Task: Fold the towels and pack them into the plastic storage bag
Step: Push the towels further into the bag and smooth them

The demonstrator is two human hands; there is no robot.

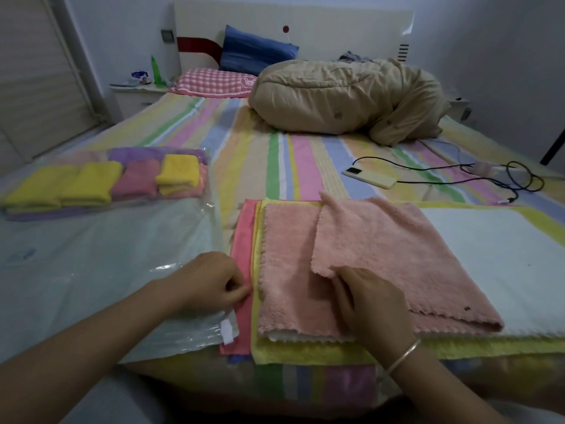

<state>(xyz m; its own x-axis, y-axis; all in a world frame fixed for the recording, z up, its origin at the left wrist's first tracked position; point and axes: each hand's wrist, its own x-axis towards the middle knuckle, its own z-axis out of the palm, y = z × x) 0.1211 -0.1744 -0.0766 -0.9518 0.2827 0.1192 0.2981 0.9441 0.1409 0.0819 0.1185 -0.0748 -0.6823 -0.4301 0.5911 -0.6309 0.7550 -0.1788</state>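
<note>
While the left hand (211, 283) pinches the edge of the thin pink towel (241, 240) with its fingers (241, 290) together, the right hand (370, 304) has its fingers (342, 289) clamped on the turned-over corner of the fluffy pink towel (382, 240), so each hand is on a different layer of the same pile. From where I stand, that looks like the trouble. A tug from the left fingers would likely drag the yellow towel (305, 351) and the layers above it along, and the half-made fold under the right fingers would go crooked. The plush corner could also slip out of a light pinch and flop back. The plastic bag (91, 264) lies just left of the left fingers, its near corner overlapping the thin towel, so lifting that towel may pull the bag askew. The folded towels (91, 185) already packed sit well beyond the left fingers, at the bag's far end. The pile runs close to the bed (275, 154) edge on the near side of both hands, so it could slide off.
</note>
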